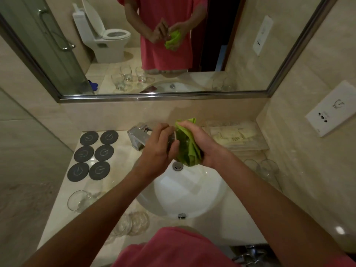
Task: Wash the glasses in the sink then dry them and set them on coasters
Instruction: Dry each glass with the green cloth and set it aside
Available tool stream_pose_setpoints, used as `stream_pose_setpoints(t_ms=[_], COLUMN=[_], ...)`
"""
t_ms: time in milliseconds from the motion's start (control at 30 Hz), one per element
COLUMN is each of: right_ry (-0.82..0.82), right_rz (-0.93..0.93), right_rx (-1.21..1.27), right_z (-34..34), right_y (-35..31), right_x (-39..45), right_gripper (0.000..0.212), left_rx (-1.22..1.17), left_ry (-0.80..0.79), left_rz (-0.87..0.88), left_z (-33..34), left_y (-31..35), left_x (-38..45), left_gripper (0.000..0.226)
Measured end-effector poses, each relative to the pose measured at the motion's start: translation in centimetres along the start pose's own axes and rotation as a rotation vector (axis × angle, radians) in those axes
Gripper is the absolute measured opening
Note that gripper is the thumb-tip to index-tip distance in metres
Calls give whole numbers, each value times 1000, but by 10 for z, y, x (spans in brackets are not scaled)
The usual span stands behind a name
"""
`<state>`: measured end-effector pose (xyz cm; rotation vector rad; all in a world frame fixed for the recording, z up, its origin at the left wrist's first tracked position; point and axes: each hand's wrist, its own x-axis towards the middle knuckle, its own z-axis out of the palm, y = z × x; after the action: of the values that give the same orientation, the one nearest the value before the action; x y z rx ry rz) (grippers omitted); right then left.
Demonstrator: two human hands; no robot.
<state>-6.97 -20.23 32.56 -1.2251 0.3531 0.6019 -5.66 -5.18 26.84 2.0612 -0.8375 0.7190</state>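
Head view: left hand (159,149) grips glass (172,140), apparently; right hand (200,145) clasps green cloth (187,147) above sink (212,189).

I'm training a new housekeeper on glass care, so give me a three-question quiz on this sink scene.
1. True or false: one of the coasters already has a glass on it.
2. How many coasters lie left of the faucet?
3. What is the right hand holding? A) a sponge B) the green cloth C) a soap bottle

Key
1. False: every coaster is bare, and the left hand grips the glass over the sink.
2. Six, in two columns of three.
3. B; the cloth is wrapped against the glass.
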Motion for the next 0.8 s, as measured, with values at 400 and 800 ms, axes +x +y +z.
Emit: stream_pose_setpoints(t_ms=[400,800], right_ry=[299,76], right_rz=[-308,-521], right_rx=[-505,-883], right_z=[-34,-30], right_y=[-19,-28], right_x=[0,-25], right_gripper=[42,24], left_rx=[-955,-816], left_ry=[102,-421], left_rz=[-942,-798], left_z=[-16,-31], left_y=[12,1], left_x=[-7,-10], left_gripper=[18,52])
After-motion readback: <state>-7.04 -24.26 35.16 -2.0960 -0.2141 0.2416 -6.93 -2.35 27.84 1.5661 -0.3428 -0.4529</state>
